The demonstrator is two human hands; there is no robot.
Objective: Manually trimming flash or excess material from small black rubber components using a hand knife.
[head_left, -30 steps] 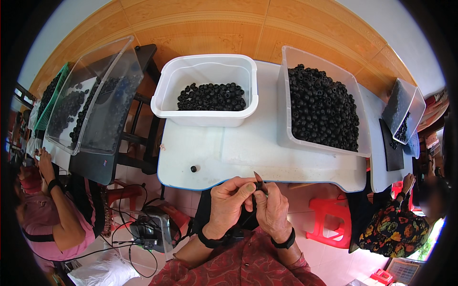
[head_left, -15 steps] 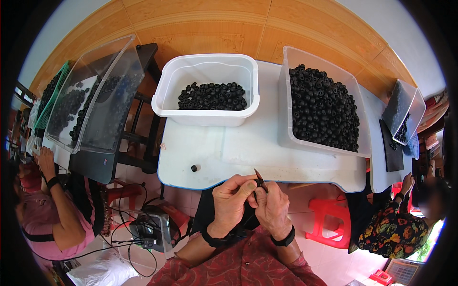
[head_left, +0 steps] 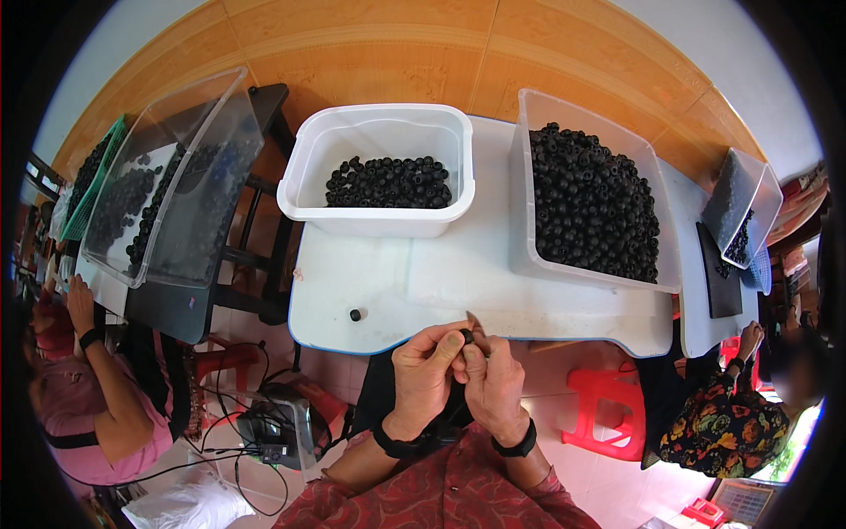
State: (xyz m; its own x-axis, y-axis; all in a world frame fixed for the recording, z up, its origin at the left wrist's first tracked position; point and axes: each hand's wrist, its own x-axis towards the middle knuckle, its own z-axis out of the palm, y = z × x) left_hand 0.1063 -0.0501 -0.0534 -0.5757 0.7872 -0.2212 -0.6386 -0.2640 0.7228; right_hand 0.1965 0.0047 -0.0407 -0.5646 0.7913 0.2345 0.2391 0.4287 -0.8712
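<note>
The left hand (head_left: 419,375) is pinching a small black piece (head_left: 466,336) between thumb and forefinger, its grip drawn narrow, near the front edge of the white table (head_left: 458,273). Close beside it, the right hand (head_left: 495,383) is gripping a pointed blade (head_left: 478,330), the tip slanting up past the piece (whether the edge is touching it, I cannot tell). A black band is circling each wrist. A little beyond the left hand and to its left, a lone black bead (head_left: 355,315) is lying on the table. Farther ahead of the left hand, a white tub (head_left: 374,214) is holding a low spread of similar black pieces, while ahead and to the right of the right hand a translucent bin (head_left: 521,207) is holding a far deeper heap. Low to the right of the right hand, a red stool (head_left: 608,414) is standing on the floor. Well out to the right hand's right, a person in a flowered shirt (head_left: 727,432) is sitting; far to the left hand's left, a person in pink (head_left: 115,432) is working beside a dark table (head_left: 189,313).
</note>
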